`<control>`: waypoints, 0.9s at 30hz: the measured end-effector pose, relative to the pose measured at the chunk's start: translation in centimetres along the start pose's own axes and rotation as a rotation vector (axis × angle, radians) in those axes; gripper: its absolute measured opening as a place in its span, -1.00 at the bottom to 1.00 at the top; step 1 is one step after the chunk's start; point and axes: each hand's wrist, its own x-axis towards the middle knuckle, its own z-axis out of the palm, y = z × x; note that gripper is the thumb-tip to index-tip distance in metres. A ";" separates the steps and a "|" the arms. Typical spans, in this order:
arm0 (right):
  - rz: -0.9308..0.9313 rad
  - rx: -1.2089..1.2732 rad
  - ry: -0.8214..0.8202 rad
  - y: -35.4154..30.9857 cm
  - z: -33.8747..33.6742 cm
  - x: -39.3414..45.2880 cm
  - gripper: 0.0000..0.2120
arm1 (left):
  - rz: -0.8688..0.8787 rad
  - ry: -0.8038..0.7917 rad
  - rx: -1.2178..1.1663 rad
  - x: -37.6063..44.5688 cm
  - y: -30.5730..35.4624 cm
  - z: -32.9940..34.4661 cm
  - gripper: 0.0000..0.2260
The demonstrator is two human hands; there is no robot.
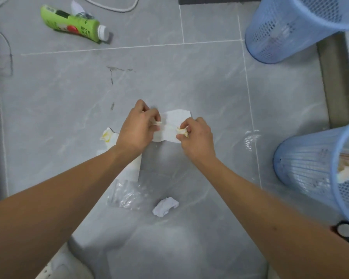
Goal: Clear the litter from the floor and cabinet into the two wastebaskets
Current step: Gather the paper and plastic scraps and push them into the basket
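Two hands reach down over the grey tiled floor point(189, 77). Your left hand point(138, 129) has its fingers curled in, pinching a small yellowish scrap at the left edge of a white paper towel point(174, 122). Your right hand point(195, 137) is closed the same way, nipping a crumpled yellow-stained bit at the towel's right edge. The towel lies flat between them on the floor. Another stained paper point(109, 135) shows just left of your left wrist. Nearer to you lie a clear plastic bag point(127, 195) and, beside it, a crumpled white tissue point(165, 206). A green bottle point(73, 23) lies on its side far off at the upper left. Two blue mesh wastebaskets stand to your right: the far wastebasket point(286, 35) and the near wastebasket point(310, 166), which holds some litter.
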 end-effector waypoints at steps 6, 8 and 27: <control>0.006 0.068 0.137 2.6 -8.8 -4.2 -0.83 | 0.152 0.012 -0.015 -1.4 9.9 -1.6 -0.85; 0.007 0.102 0.182 3.3 -12.1 -5.8 -0.88 | 0.190 -0.002 -0.053 -2.0 14.6 -2.0 -0.83; 0.187 -0.071 0.302 16.2 -36.8 -16.7 -0.72 | 0.411 -0.319 0.021 -4.2 43.6 6.0 -0.62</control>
